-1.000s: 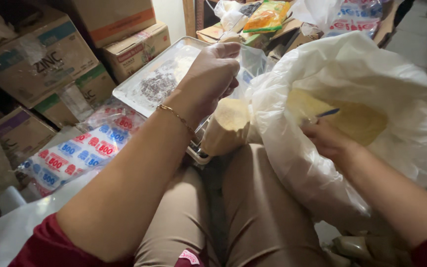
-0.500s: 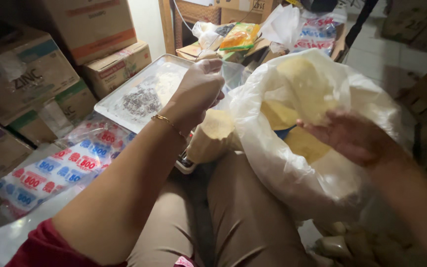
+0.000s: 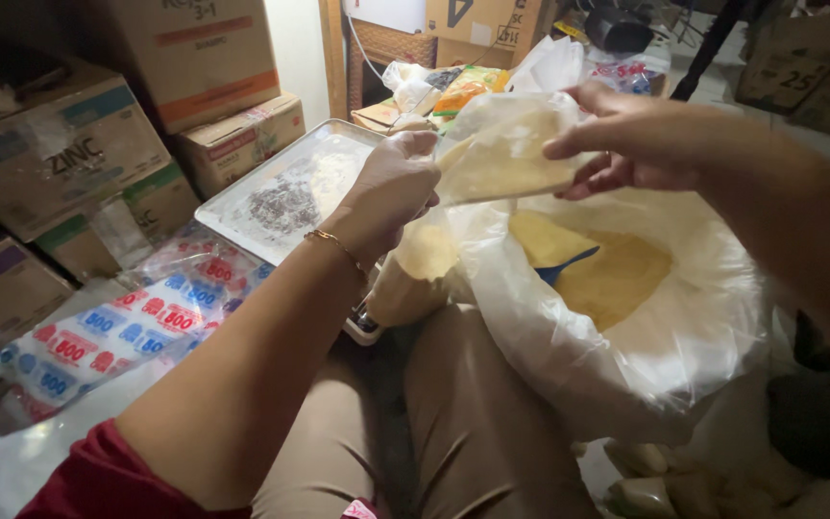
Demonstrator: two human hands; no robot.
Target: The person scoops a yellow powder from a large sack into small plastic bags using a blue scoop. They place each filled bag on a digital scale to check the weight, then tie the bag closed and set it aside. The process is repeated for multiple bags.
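My left hand (image 3: 391, 187) is closed on one end of a small clear bag (image 3: 501, 159) of yellow powder; my right hand (image 3: 626, 139) has its fingers pinching the other end; the bag hangs above the big open sack (image 3: 665, 336) of powder, a blue scoop (image 3: 561, 267) inside; a metal tray (image 3: 242, 197) sits left.

The floor (image 3: 742, 91) carries stacked cardboard boxes (image 3: 146, 106), a metal tray (image 3: 285, 187) and printed plastic packets (image 3: 117, 332).

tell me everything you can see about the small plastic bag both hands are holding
The small plastic bag is thin, clear and crinkled, partly filled with pale yellow powder. It is held up, tilted, over the open big white sack of the same powder. The left hand pinches its left end, and the fingers of the right hand grip its right edge.
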